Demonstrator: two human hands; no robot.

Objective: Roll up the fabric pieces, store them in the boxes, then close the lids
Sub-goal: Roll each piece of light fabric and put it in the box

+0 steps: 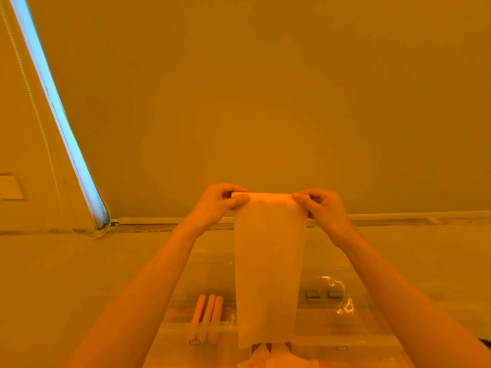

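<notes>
Fabric [269,261] is held up in the air, its rolled top edge pinched at both ends: the left hand [220,201] grips the left end between thumb and curled fingers, and the right hand [322,205] grips the right end the same way. The unrolled length is left hanging straight down in front of two clear boxes [345,314]. Three rolls [208,310] are laid side by side in the left box. More fabric [276,359] is seen at the bottom edge, cut off by the frame.

The boxes are set on a pale table [66,274] against a plain wall [265,102]. A bright window strip [53,102] with a bead cord is seen at the left, and a switch plate [10,187] beside it. Everything is tinted orange, so true colours cannot be told. Two small grey items [322,294] in the right box cannot be made out, and the lids cannot be distinguished.
</notes>
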